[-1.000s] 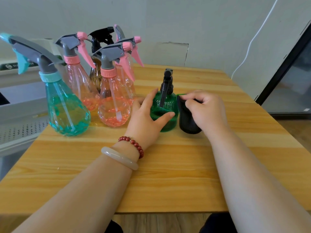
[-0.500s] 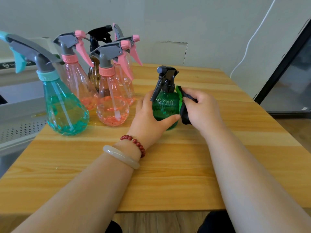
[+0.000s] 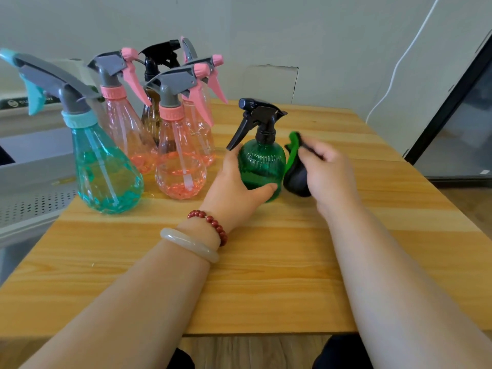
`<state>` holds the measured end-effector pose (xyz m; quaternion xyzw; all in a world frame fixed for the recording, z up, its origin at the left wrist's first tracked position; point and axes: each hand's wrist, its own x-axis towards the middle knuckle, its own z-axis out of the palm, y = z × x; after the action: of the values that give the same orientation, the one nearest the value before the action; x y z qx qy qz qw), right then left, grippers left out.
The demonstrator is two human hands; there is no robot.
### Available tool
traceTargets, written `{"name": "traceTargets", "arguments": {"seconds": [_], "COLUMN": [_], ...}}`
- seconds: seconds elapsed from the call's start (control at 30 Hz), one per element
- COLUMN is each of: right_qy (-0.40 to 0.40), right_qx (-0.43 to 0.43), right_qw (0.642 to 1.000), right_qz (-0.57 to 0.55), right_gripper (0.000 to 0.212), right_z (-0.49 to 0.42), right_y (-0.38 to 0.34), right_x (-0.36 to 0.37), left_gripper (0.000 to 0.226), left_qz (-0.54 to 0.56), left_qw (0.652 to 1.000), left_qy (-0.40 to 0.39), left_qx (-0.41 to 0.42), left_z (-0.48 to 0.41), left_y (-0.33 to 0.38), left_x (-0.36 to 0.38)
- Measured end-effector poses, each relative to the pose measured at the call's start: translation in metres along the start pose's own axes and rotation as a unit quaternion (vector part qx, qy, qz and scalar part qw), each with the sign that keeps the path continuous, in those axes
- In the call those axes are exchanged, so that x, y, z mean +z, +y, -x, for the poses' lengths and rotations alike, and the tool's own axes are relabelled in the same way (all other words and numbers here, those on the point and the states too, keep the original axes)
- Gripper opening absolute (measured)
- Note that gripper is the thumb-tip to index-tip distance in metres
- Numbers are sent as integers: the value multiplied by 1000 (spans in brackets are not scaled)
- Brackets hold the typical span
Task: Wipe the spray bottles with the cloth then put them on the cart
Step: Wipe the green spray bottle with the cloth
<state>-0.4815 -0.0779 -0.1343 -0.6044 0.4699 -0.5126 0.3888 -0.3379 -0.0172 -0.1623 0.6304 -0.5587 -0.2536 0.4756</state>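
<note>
Left hand (image 3: pixel 234 193) is wrapped around the green spray bottle (image 3: pixel 262 166), with the thumb across the front near the base and the fingers round the far side. Right hand (image 3: pixel 330 177) has the cloth (image 3: pixel 295 177) bunched up in its fingers. The cloth is dark with a bright green edge, and it's pushed right up against the right side of the green spray bottle, touching it.

Going big to small from there:

- The wooden table (image 3: pixel 266 275) is under everything, and the green spray bottle stands upright on it.
- The grey cart (image 3: pixel 29 206), with a perforated shelf, is well off to the left of the green spray bottle, past the table edge.
- The teal bottle (image 3: pixel 106 171) is far left of the green one, right by that edge of the table.
- Three pink bottles (image 3: pixel 181 166) are clustered between the teal bottle and the green one. The closest is just beside the left hand.
- The brown bottle (image 3: pixel 153 113) has a black trigger and is tucked behind the pink ones, back-left of the green one.
- The green one's own black trigger points left.
- On the left wrist, nearer the camera than the green bottle, there's a pale bangle (image 3: pixel 189 245) and a red bead bracelet (image 3: pixel 213 225).
</note>
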Motion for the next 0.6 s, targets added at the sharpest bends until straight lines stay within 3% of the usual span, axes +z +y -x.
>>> {"name": "traceTargets", "arguments": {"seconds": [0.07, 0.2, 0.33, 0.4, 0.43, 0.5, 0.6], "right_qy": [-10, -89, -58, -60, -50, -9, -20], "right_qx": [-34, -92, -59, 6, 33, 49, 0], "right_qw": [998, 991, 991, 983, 984, 998, 998], "right_qz": [-45, 28, 108, 173, 165, 47, -60], "right_gripper": [31, 38, 32, 27, 26, 27, 34], "right_z": [1, 6, 3, 3, 3, -1, -2], "right_y": [-3, -2, 2, 8, 9, 4, -5], "right_x": [3, 9, 7, 6, 5, 2, -3], "left_gripper": [92, 89, 85, 82, 81, 83, 99], "left_qz": [-20, -44, -42, -13, -2, 28, 71], "left_qw": [999, 997, 997, 999, 1000, 999, 997], "left_qy": [23, 62, 56, 36, 21, -17, -42], "left_qx": [17, 26, 21, 17, 12, 0, -6], "left_z": [1, -3, -8, -9, -8, -5, -1], "left_y": [2, 0, -3, -4, -5, -4, 0], "left_x": [5, 11, 4, -3, -5, -6, 1]}}
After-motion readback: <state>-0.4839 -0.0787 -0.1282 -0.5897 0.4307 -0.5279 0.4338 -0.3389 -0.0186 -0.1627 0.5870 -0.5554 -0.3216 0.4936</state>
